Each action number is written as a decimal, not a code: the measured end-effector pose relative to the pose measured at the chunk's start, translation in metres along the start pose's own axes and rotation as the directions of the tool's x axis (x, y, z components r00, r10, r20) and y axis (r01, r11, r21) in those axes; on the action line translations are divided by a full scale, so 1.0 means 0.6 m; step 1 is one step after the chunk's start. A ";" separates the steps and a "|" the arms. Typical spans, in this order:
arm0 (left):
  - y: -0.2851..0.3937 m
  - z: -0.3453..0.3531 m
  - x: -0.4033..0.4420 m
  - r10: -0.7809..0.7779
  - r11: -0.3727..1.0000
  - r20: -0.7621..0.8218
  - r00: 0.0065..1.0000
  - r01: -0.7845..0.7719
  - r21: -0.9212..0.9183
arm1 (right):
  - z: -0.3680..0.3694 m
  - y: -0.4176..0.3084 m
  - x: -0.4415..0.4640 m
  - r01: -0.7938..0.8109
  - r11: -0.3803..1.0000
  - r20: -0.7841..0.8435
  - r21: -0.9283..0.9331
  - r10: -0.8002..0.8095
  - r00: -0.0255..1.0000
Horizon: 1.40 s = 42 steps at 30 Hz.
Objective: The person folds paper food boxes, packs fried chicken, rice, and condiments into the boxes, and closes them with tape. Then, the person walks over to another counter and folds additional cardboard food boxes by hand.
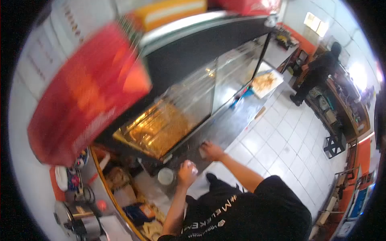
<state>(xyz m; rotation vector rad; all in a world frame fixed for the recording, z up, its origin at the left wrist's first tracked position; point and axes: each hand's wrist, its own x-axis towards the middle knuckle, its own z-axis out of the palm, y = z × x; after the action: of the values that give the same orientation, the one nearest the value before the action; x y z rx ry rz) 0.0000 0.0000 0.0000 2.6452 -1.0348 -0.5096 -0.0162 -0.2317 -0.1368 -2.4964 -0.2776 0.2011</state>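
Note:
Both hands are over the steel counter (227, 130) in front of a glass display case (177, 116). My left hand (187, 174) is closed, with a small white and pinkish thing (194, 170) showing at its fingers, too blurred to name. Beside it stands a pale round tub (165, 176). A little farther right, my right hand (212, 152) is low at the counter with fingers curled. A pale patch shows under its fingertips; I cannot make out what it is.
A white board (267, 82) with brown crumbs or food lies along the counter, near a blue item (241, 97). Boxes and packets fill a shelf (124, 193) at lower left, beside a metal pot (76, 221). A person in dark clothes (321, 70) stands across the tiled floor (281, 140).

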 end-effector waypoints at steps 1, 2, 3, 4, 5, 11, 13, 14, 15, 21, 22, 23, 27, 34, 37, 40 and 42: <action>-0.027 0.009 0.025 -0.001 0.998 0.023 1.000 0.000 0.061 | 0.028 -0.004 0.023 0.066 0.976 -0.157 -0.210 -0.101 0.982; -0.053 0.017 0.049 -0.003 0.993 0.046 0.999 -0.003 0.122 | 0.032 -0.009 0.039 -0.008 0.998 -0.129 -0.070 -0.001 0.992; 0.067 0.054 0.129 0.009 0.999 0.023 1.000 -0.010 0.051 | -0.076 0.071 -0.084 -0.095 0.995 -0.065 0.030 0.097 0.993; 0.180 0.101 0.208 0.020 1.000 -0.001 1.000 -0.020 -0.021 | -0.159 0.194 -0.130 -0.101 0.993 -0.118 -0.053 0.094 0.988; 0.266 0.140 0.316 0.131 0.990 -0.156 0.979 -0.120 0.076 | -0.261 0.305 -0.164 -0.087 0.986 -0.162 -0.144 0.063 0.985; 0.364 -0.085 0.290 0.404 0.830 -0.175 0.898 -0.440 -0.342 | -0.293 0.331 -0.257 -0.096 0.993 -0.370 0.064 0.113 0.922; 0.448 -0.265 0.245 0.473 0.783 -0.082 0.877 -0.461 -0.417 | -0.313 0.384 -0.326 -0.166 0.969 -0.153 0.181 0.195 0.969; 0.479 -0.340 0.214 0.567 0.729 -0.283 0.774 -0.631 -0.266 | -0.313 0.416 -0.358 -0.288 0.942 -0.018 0.173 0.295 0.955; 0.508 -0.418 0.177 0.650 0.655 -0.450 0.612 -0.751 -0.075 | -0.316 0.443 -0.382 -0.405 0.904 0.114 0.139 0.391 0.913; 0.558 -0.851 0.044 0.533 0.823 -0.705 0.467 -0.096 0.559 | -0.369 0.495 -0.417 -0.418 0.864 0.262 0.281 0.350 0.899; 0.523 -0.899 0.054 0.405 0.911 -0.618 0.674 -0.237 0.338 | -0.379 0.495 -0.411 -0.412 0.867 0.249 0.281 0.348 0.904; 0.490 -0.930 0.063 0.305 0.948 -0.460 0.834 -0.312 0.063 | -0.393 0.491 -0.407 -0.407 0.869 0.232 0.281 0.350 0.907; 0.437 -0.952 0.090 0.113 0.963 -0.058 0.992 -0.124 -0.241 | -0.459 0.439 -0.422 -0.445 0.828 0.177 0.342 0.408 0.895; 0.403 -0.958 0.103 0.227 0.942 0.005 0.974 -0.218 -0.256 | -0.407 0.490 -0.477 -0.308 0.927 0.185 0.211 0.272 0.944; 0.395 -0.959 0.107 0.232 0.927 0.025 0.972 -0.214 -0.309 | -0.424 0.428 -0.473 -0.373 0.905 0.231 0.203 0.326 0.917; 0.388 -0.955 0.108 0.254 0.929 -0.027 0.967 -0.252 -0.271 | -0.347 0.457 -0.454 -0.220 0.945 0.148 0.240 0.188 0.971; 0.397 -0.952 0.107 0.209 0.946 -0.102 0.973 -0.227 -0.232 | -0.375 0.383 -0.424 -0.296 0.952 0.264 0.085 0.265 0.927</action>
<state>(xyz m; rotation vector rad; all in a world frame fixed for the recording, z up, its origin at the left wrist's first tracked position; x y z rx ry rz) 0.1344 -0.1530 0.5876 2.2852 -1.1452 -0.4506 -0.1806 -0.6018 -0.0724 -2.3776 -0.0046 0.6353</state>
